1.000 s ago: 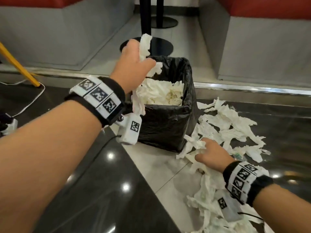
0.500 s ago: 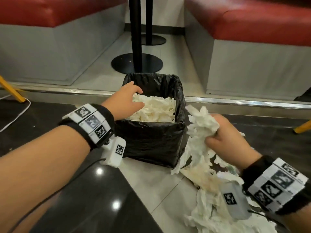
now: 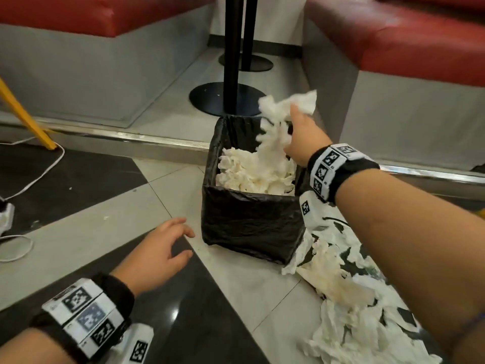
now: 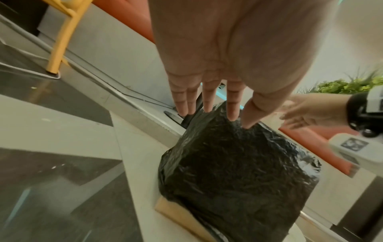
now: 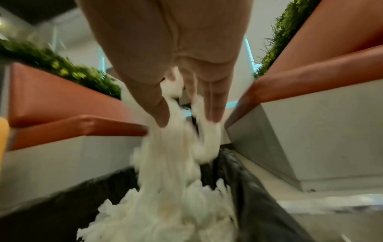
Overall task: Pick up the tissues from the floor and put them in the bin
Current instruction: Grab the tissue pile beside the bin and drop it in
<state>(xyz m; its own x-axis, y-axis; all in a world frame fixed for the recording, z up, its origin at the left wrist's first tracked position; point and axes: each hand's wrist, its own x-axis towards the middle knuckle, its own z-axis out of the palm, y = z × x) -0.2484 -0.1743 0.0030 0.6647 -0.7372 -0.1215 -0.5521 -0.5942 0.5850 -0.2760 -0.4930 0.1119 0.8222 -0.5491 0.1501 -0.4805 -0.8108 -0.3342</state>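
Note:
A square bin lined with a black bag (image 3: 252, 222) (image 4: 238, 172) (image 5: 259, 204) stands on the tiled floor, nearly full of white tissues (image 3: 252, 172). My right hand (image 3: 301, 137) (image 5: 186, 114) (image 4: 300, 113) is above the bin's far right corner and grips a long bunch of tissues (image 3: 278, 119) (image 5: 174, 163) that trails down into the bin. My left hand (image 3: 168, 248) (image 4: 211, 104) hovers low over the floor left of the bin, fingers straight and empty. Many loose tissues (image 3: 349, 303) lie on the floor right of the bin.
Two red-cushioned benches on grey bases (image 3: 110, 48) (image 3: 420, 74) flank black table posts (image 3: 231, 56) behind the bin. A metal floor strip (image 3: 131, 137) runs across. A yellow chair leg (image 3: 26, 119) and a white cable (image 3: 39, 177) are at the left.
My right hand has lifted the bunch of tissues from beside the bin to above it. My left hand has left the bin's rim and dropped to the floor on the left.

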